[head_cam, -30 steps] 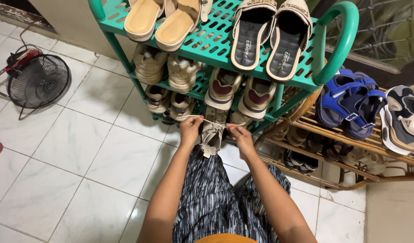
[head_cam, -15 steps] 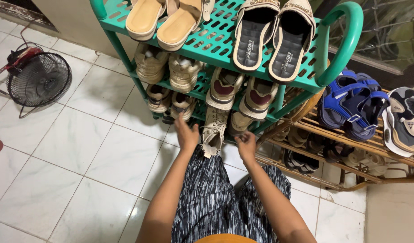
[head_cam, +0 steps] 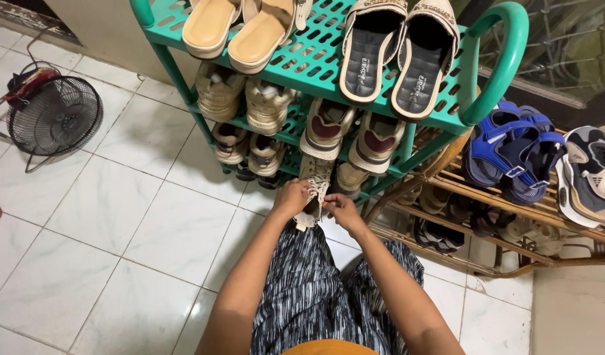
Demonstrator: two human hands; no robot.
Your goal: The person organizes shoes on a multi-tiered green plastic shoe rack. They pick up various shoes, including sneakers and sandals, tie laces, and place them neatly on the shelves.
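Both hands pinch the laces of a beige sneaker at the foot of a green rack.

The left hand [head_cam: 292, 198] and right hand [head_cam: 338, 207] meet over the sneaker [head_cam: 313, 187], fingers closed on its white laces [head_cam: 317, 192]; the shoe stands on the person's foot, toe toward 12 o'clock, against the rack [head_cam: 315, 62]. Above, at 12, shelves carry sneakers and two pairs of slippers [head_cam: 397, 52]. At 3 o'clock a wooden rack [head_cam: 486, 197] holds blue sandals [head_cam: 509, 154]. A small fan [head_cam: 52, 118] sits on the white tiles at 10 o'clock.
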